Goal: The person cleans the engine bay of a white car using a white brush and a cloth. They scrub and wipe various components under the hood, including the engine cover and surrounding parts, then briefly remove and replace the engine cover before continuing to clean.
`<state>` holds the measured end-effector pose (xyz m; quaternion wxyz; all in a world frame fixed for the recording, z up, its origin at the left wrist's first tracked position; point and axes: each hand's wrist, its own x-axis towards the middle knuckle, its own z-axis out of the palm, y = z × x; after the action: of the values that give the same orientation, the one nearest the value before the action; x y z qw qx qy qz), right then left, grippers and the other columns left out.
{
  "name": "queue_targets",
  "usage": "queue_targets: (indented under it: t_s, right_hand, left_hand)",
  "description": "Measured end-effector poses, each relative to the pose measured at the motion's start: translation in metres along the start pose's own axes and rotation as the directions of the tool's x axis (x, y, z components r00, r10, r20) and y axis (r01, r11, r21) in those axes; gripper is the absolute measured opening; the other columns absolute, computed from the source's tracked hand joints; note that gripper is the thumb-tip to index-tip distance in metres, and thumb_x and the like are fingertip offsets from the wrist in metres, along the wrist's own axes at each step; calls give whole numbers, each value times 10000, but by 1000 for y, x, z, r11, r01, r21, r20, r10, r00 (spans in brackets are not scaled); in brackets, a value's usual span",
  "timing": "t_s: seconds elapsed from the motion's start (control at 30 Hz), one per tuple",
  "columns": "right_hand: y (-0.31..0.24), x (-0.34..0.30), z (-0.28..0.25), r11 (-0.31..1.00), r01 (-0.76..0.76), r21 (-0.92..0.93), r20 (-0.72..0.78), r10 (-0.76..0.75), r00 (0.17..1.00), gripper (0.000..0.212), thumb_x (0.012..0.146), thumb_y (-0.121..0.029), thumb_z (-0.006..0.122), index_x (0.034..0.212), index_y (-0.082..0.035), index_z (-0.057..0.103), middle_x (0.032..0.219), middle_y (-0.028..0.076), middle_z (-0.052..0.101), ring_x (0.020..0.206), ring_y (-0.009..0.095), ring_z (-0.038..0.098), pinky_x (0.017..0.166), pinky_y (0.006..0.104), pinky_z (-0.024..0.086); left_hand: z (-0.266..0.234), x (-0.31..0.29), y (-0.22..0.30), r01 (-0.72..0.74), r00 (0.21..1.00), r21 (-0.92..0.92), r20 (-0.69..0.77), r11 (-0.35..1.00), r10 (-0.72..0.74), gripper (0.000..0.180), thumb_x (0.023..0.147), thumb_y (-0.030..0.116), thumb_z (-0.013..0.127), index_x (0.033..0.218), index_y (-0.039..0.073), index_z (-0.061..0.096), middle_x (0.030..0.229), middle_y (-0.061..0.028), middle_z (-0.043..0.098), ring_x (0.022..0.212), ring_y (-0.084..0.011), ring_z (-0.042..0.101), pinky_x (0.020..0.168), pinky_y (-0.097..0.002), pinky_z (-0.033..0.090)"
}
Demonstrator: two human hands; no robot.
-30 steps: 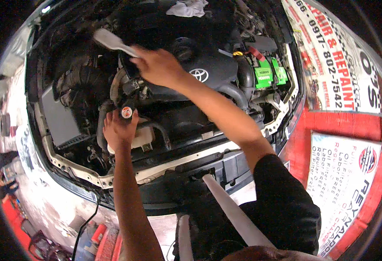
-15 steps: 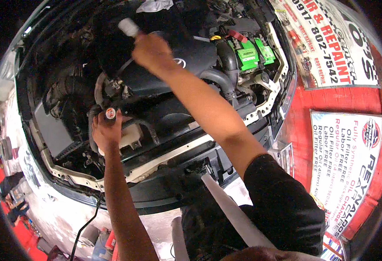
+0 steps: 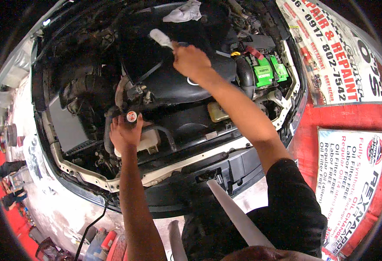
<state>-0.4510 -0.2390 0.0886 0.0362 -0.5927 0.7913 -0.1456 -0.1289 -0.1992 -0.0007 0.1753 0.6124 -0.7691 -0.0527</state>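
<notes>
My right hand [image 3: 192, 61] is closed round the handle of a brush with a pale, flat head [image 3: 160, 37]. It holds the brush above the black engine cover [image 3: 169, 82], apart from it as far as I can tell. At the front left of the engine bay, my left hand [image 3: 126, 134] has its thumb and fingers around a dark round piece with a white and orange disc on top [image 3: 131, 116]. Just beside that hand sits an off-white plastic tank [image 3: 148, 142], partly covered by a black hose. The underside of the dark piece is hidden by my fingers.
A crumpled white cloth [image 3: 184, 12] lies at the back of the engine bay. On the right is a bright green battery [image 3: 264, 71]. The pale front crossmember [image 3: 178, 167] runs before me, and a grey prop-like bar [image 3: 234, 211] rises near my body. Printed banners [image 3: 350, 187] hang at right.
My view has shifted, so the engine bay appears lower and further right. The brush has moved rightward over the engine cover with my right hand. My left hand keeps its place by the tank.
</notes>
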Motion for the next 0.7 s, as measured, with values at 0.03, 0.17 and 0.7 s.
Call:
queue_targets:
  t_s: [0.03,0.17,0.7]
  right_hand:
    - [9,2,-9,998,31,-54,13,-30,999,325,895,-234,628,1147,-47,715,1095,235,742,1041,435,722,919,525,593]
    - [85,14,-22,962,-264,75,-160,273,949,304,898,-256,653,1078,-26,734,1076,220,752,1027,411,731,912,501,604]
    - [-14,-102,-7,958,114,264,24,-125,992,427,979,-294,638,1393,-192,661,963,232,741,892,411,727,841,494,576]
  left_hand:
    - [-2,0,-1,10,1000,-3,10,1000,-10,676,794,645,745,1119,55,700,1110,-152,678,1107,-385,644,892,-512,519]
    - [-2,1,7,-10,1000,-10,-19,1000,10,647,797,633,750,1085,55,702,1087,-147,678,1090,-379,647,872,-514,521]
    - [1,-4,-2,19,1000,13,-10,1000,-19,702,807,691,706,1114,60,722,1149,-152,690,1100,-381,664,894,-517,533]
